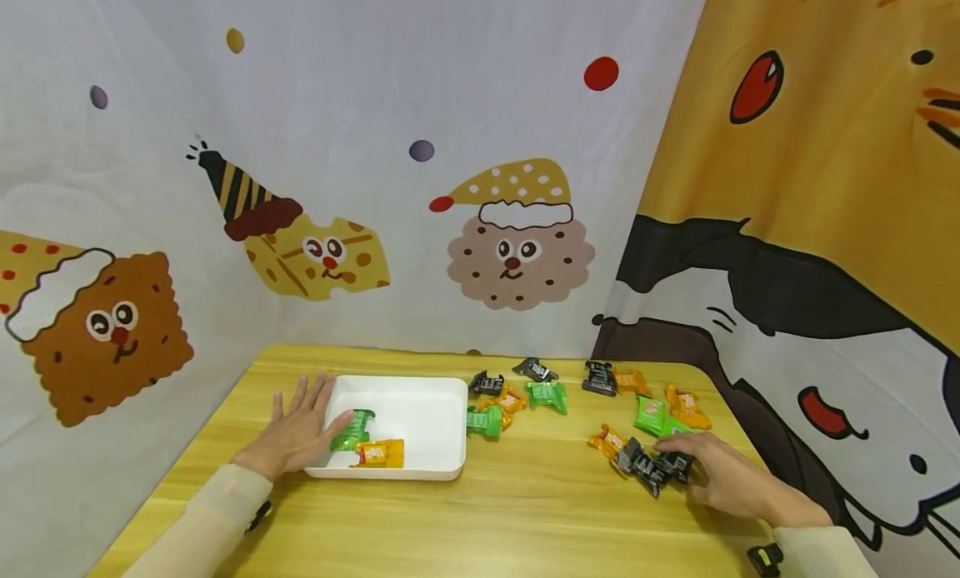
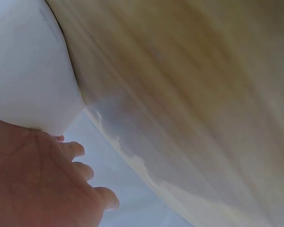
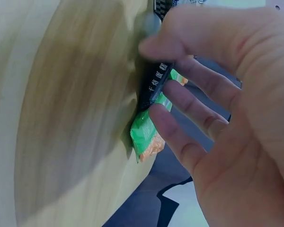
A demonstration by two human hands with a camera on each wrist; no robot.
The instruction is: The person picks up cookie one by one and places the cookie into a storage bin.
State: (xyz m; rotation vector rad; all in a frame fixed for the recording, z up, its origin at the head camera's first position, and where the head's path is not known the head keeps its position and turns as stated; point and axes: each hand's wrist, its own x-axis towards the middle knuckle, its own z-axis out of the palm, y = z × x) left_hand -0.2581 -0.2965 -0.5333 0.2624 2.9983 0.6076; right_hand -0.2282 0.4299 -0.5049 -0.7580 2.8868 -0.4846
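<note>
A white tray [image 1: 420, 411] holds a green packet [image 1: 352, 431] and an orange packet [image 1: 380, 454]. My left hand [image 1: 303, 424] rests against the tray's left side, its fingers spread and the thumb over the rim; the left wrist view shows the palm beside the white wall. At the right of the table my right hand [image 1: 723, 478] has thumb and index finger around a black wrapped snack [image 3: 156, 80]. Another black packet [image 1: 642, 467] and an orange packet [image 1: 609, 441] lie just left of that hand. Green packets [image 3: 144, 127] lie beyond its fingers.
Several black, orange and green packets lie between tray and right hand, among them a green one [image 1: 486, 421] close by the tray's right wall. More lie at the back right, including a black one [image 1: 599, 377]. A printed curtain [image 1: 420, 253] stands behind the wooden table [image 1: 525, 520].
</note>
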